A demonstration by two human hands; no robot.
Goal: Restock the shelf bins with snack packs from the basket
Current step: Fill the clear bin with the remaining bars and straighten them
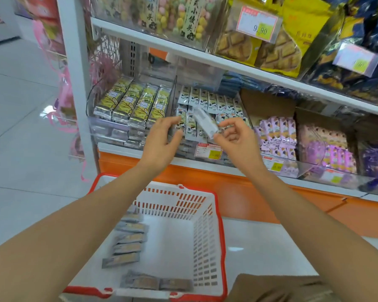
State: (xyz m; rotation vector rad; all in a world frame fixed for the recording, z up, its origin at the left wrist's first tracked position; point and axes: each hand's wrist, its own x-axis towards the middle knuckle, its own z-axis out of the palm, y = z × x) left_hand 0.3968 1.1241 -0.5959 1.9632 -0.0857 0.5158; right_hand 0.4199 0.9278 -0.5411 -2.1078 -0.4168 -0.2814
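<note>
Snack pack [204, 123] pinched in right hand [238, 139], left hand [162, 147] relaxed, holding nothing.

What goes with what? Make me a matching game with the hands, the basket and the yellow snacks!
1. left hand
2. right hand
3. basket
4. yellow-green snack packs

A. in the leftmost clear bin
B. red rim, white walls
C. pinches a white snack pack
D. open, holding nothing

Pairs: 1-D, 2-C, 3-B, 4-A
</note>
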